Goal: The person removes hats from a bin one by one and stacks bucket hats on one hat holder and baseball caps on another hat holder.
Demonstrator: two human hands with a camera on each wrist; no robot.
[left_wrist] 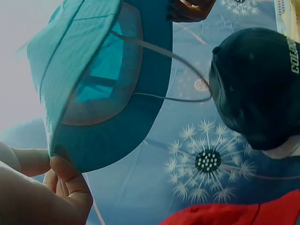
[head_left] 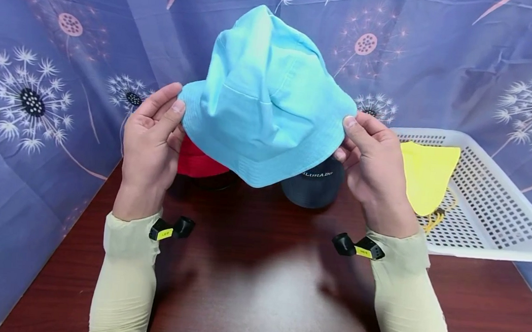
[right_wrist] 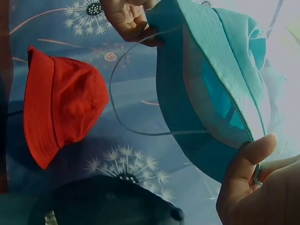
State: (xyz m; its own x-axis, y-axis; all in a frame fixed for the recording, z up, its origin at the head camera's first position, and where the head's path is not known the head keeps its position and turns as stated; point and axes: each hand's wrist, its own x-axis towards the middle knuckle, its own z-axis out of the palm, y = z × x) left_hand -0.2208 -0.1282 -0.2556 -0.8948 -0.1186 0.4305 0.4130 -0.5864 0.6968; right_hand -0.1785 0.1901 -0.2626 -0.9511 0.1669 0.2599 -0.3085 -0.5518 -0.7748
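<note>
A light blue bucket hat (head_left: 260,105) is held up above the table, crown upward and a little crumpled. My left hand (head_left: 151,138) pinches its brim at the left edge between thumb and fingers. At the opposite edge my right hand (head_left: 375,167) pinches the brim the same way. From below, the left wrist view shows the hat's pale inner band (left_wrist: 133,89) and a thin cord looping down from it. Behind the blue hat, partly hidden, are a red bucket hat (right_wrist: 68,105) and a dark cap (head_left: 315,184) with white lettering.
At the right stands a white perforated basket (head_left: 511,201) with a yellow hat (head_left: 427,176) and its yellow cord (head_left: 433,224) inside. A blue dandelion-print cloth (head_left: 32,182) hangs around the dark red-brown wooden table (head_left: 258,297).
</note>
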